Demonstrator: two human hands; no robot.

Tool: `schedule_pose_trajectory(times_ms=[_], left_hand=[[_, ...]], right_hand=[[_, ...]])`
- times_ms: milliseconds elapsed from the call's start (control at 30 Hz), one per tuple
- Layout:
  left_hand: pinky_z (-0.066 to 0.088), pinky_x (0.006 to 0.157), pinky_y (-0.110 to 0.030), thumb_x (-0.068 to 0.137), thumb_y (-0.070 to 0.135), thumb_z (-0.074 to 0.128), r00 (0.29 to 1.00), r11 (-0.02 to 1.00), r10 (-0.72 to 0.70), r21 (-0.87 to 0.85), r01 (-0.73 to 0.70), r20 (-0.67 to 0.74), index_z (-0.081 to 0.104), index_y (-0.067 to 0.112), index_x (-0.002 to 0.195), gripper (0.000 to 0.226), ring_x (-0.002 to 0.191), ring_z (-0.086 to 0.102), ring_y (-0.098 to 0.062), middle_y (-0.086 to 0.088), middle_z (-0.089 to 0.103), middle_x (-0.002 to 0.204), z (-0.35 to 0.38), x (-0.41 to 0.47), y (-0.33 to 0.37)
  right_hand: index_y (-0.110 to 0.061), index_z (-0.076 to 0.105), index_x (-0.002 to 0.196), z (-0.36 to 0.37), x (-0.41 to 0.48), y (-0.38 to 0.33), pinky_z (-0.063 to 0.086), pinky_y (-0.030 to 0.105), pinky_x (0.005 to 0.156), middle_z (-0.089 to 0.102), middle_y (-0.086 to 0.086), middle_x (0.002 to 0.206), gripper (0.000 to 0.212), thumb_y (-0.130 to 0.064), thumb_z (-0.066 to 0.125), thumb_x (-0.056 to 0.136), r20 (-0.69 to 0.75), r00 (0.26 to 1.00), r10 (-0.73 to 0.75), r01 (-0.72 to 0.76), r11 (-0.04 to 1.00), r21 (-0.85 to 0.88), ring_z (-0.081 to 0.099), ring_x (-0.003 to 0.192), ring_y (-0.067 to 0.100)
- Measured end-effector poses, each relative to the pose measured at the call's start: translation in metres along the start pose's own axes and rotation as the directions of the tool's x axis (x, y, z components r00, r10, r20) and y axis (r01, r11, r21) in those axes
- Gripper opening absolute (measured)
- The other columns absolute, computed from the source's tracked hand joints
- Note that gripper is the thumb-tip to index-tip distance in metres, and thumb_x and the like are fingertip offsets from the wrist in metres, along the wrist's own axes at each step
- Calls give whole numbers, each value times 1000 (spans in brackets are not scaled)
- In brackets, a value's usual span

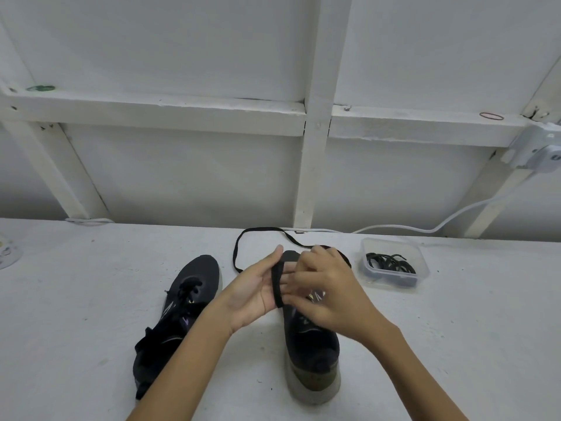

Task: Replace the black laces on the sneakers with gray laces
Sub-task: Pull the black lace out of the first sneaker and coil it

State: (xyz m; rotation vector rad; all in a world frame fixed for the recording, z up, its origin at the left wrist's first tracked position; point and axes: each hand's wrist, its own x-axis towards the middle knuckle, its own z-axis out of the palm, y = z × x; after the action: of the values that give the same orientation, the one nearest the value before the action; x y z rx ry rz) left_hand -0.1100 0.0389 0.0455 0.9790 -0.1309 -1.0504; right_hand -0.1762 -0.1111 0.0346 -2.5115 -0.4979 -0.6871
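Two black sneakers stand on the white table. The left sneaker (179, 311) still carries its black laces. The right sneaker (312, 344) stands heel toward me, partly hidden under my hands. A flat black lace (239, 247) loops across the table behind the shoes and runs into my hands. My left hand (258, 287) is held palm up with the lace wound around its fingers. My right hand (328, 287) pinches the lace next to the left fingers, just above the right sneaker.
A clear plastic box (394, 262) holding several dark coiled laces sits at the right of the shoes. A white cable (455, 217) runs along the back wall to a white device (537, 150). White wooden wall framing stands behind the table.
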Motion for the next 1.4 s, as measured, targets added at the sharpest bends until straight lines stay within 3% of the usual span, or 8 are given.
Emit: schedule_pose_trajectory(times_ms=[133, 267, 467, 733, 900, 1067, 1167, 1400], left_hand=[[59, 77, -32, 95, 22, 50, 999, 999, 24, -24, -25, -30, 60, -5, 117, 36, 85, 71, -25, -17, 71, 96, 2, 3, -5], [59, 80, -31, 93, 22, 50, 1000, 1000, 10, 5, -10, 26, 65, -6, 112, 37, 95, 71, -27, -23, 69, 108, 6, 1, -7], [59, 76, -28, 93, 22, 49, 996, 998, 16, 61, -22, 85, 66, -6, 106, 36, 85, 71, -23, -22, 70, 100, 12, 0, -11], [58, 79, -28, 92, 18, 52, 987, 991, 66, 109, -82, 148, 72, 1, 105, 30, 88, 71, -22, -20, 70, 102, 8, -1, -14], [58, 77, -26, 89, 12, 52, 967, 973, 200, 88, -215, 155, 71, 0, 105, 28, 86, 71, -21, -19, 71, 101, 4, 2, 5], [55, 86, -26, 94, 7, 45, 941, 927, 323, 169, -335, 98, 61, -1, 117, 30, 98, 69, -22, -16, 70, 108, -14, 10, 24], [54, 89, -26, 100, 4, 38, 938, 906, 343, 245, -346, 55, 60, -1, 120, 30, 105, 67, -24, -17, 69, 114, -23, 14, 23], [53, 84, -26, 98, 8, 46, 953, 896, 283, 322, -304, 113, 65, 0, 108, 23, 92, 68, -18, -9, 71, 97, -14, 9, 2]], right_hand=[[-29, 71, 75, -11, -1, 2, 31, 27, 82, 53, -13, 82, 22, -51, 68, 80, 89, 995, 34, -38, 999, 36, 45, 82, 6], [-23, 73, 91, -21, 18, 21, 42, 25, 79, 64, -10, 89, 14, -25, 60, 92, -19, 969, 246, -216, 882, 420, 59, 87, 15], [-11, 72, 106, -4, 30, 55, 44, 16, 80, 65, 8, 115, 23, -1, 60, 89, 457, 883, 110, -330, 837, 437, 59, 102, 3], [-7, 75, 91, 1, 38, 52, 53, 26, 75, 71, 23, 87, 28, 10, 54, 89, 223, 933, 281, -359, 724, 588, 66, 73, 24], [-17, 68, 72, 25, 9, 39, 51, 37, 59, 63, -9, 59, 28, 4, 57, 88, 316, 888, 334, -450, 772, 448, 57, 56, 2], [-24, 71, 75, 12, -5, 9, 42, 21, 60, 56, -9, 56, 24, -33, 60, 96, 451, 869, 204, -387, 849, 360, 52, 55, 8], [-35, 58, 63, -11, 2, -6, 37, 18, 58, 53, -4, 58, 34, -28, 61, 96, 502, 854, 138, -363, 849, 384, 48, 55, 6], [-23, 63, 86, -42, 38, 1, 41, 22, 65, 59, -9, 72, 17, -19, 51, 97, 378, 920, 101, -268, 867, 421, 52, 68, 4]])
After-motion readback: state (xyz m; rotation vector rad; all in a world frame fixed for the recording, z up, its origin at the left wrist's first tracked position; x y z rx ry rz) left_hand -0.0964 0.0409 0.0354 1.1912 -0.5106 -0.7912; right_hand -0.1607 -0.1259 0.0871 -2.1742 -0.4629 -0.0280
